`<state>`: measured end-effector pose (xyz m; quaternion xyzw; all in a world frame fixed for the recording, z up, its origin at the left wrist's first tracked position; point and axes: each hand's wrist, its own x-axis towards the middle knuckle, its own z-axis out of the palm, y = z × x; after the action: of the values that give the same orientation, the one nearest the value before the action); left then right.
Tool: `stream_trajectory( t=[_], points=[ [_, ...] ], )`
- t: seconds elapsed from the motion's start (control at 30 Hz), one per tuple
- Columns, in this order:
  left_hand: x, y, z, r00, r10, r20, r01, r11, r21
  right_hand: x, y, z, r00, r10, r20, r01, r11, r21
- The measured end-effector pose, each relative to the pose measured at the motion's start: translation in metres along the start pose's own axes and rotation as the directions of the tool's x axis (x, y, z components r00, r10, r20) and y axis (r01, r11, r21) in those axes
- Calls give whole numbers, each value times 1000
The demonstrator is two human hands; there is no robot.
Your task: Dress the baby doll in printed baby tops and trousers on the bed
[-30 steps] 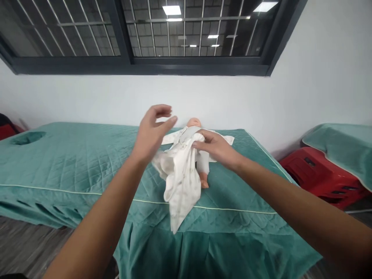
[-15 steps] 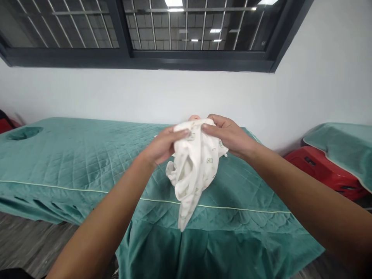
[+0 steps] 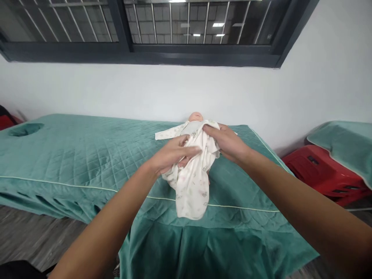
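A white baby garment [image 3: 193,190] with small printed figures hangs bunched between my hands, its lower end drooping over the front of the bed. My right hand [image 3: 228,141] grips its upper edge, thumb in front and fingers hidden behind the cloth. Lower on the left side, my left hand [image 3: 176,153] holds the cloth, with the thumb lying across it. Just beyond lies a baby doll [image 3: 196,116], head toward the wall. A white printed sleeve [image 3: 167,133] stretches out on its left; the garment hides most of its body.
The bed wears a green quilted cover [image 3: 101,151] with a face hole [image 3: 26,130] at its far left. Behind it stand a white wall [image 3: 116,91] and a dark-framed barred window [image 3: 203,54]. Red plastic stools [image 3: 322,170] sit at the right beneath another green cover [image 3: 345,143].
My left hand has shifted down the garment, while my right keeps its upper edge. The hanging end has spread wider, and more of the doll's head and sleeve shows.
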<state>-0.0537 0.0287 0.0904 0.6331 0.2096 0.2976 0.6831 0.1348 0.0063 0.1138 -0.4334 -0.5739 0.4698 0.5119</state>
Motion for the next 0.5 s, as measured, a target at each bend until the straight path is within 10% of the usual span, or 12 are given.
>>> stream_trajectory(
  t=[0.27,0.4,0.5],
  points=[
    [11,-17,-5,914,135,-383,-211,964,-163,-5,8,2,998,40,56,-35,995,-91],
    [11,-15,-10,924,97,-370,-171,970,-173,-13,9,3,906,254,339,-109,913,-393],
    [8,-16,-6,946,33,-321,-112,967,-230,-11,12,4,917,263,298,-131,908,-399]
  ],
)
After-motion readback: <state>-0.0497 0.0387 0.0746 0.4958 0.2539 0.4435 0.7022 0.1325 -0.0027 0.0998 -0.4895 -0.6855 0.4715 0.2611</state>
